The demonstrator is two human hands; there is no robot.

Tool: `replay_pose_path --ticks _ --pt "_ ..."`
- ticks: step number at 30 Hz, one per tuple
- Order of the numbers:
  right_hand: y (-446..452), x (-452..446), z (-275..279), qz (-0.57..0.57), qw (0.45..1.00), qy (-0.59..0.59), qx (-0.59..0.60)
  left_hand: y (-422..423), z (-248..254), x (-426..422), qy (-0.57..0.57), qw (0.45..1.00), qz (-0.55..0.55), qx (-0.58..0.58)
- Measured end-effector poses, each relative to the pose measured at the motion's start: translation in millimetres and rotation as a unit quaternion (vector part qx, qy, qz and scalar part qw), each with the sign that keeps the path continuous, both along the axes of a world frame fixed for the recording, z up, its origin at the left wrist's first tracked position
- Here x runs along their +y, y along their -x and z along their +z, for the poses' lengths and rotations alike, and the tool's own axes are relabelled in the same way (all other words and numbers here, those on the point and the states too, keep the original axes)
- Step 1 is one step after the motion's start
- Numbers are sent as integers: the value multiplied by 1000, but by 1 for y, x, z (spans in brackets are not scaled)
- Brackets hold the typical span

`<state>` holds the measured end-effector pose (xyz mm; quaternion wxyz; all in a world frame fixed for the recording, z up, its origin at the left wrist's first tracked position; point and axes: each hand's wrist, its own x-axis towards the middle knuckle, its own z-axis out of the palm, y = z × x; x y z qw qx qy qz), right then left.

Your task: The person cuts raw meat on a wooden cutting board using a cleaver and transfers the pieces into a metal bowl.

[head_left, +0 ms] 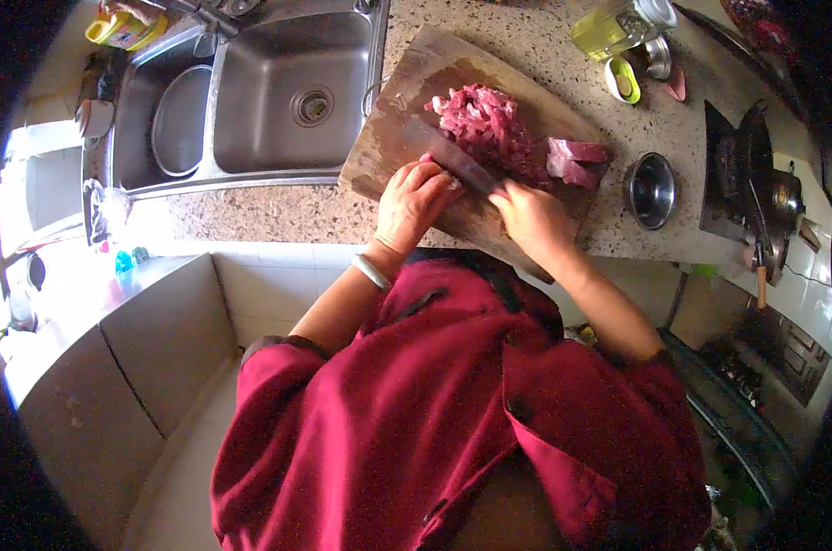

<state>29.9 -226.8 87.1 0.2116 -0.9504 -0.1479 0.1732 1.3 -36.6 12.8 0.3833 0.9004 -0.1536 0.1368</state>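
A wooden cutting board [434,62] lies at an angle on the counter. On it is a heap of sliced raw meat [480,119], and larger meat chunks [577,162] sit at its right end. My right hand [535,220] grips a cleaver [457,163] by the handle end; the blade, somewhat blurred, points up and left between the heap and my other hand. My left hand [414,202] has its fingers curled down onto the board beside the blade, holding a small piece of meat mostly hidden under the fingertips.
A double steel sink [278,92] adjoins the board on the left, with a round lid-like pan [181,119] in its smaller basin. To the right stand a metal bowl [651,191], a jar of yellowish liquid [618,29], a small green-rimmed dish [622,80] and a stove [724,174].
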Motion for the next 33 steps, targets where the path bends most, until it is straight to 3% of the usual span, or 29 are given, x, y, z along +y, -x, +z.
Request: replay_pose_path --ticks 2,3,8,11,14,20,25,28,30,33 --pt "8 -32 -8 -11 997 -78 -12 3 -5 0 0 1000 -2 17" --pt "9 -34 -2 -15 999 -27 -28 4 -5 1 2 1000 5 19" --pt "11 -18 21 -20 997 -43 -63 9 -12 0 5 1000 9 -20" --pt "23 -21 30 23 999 -38 -26 6 -12 -3 -6 1000 13 -20" --pt "29 -26 27 32 999 11 -7 5 -10 -2 -32 999 13 -2" --pt "1 15 -1 40 999 -24 -13 4 -13 -3 -33 999 13 3" --pt "25 -30 16 5 999 8 35 4 -12 -3 -27 999 20 20" --pt "30 -38 18 10 999 -39 25 3 -13 -3 -4 1000 13 27" --pt "11 -6 15 10 998 27 60 3 -13 -5 -2 1000 18 26" --pt "-22 36 -18 61 994 -77 -53 3 -12 -5 16 999 24 22"
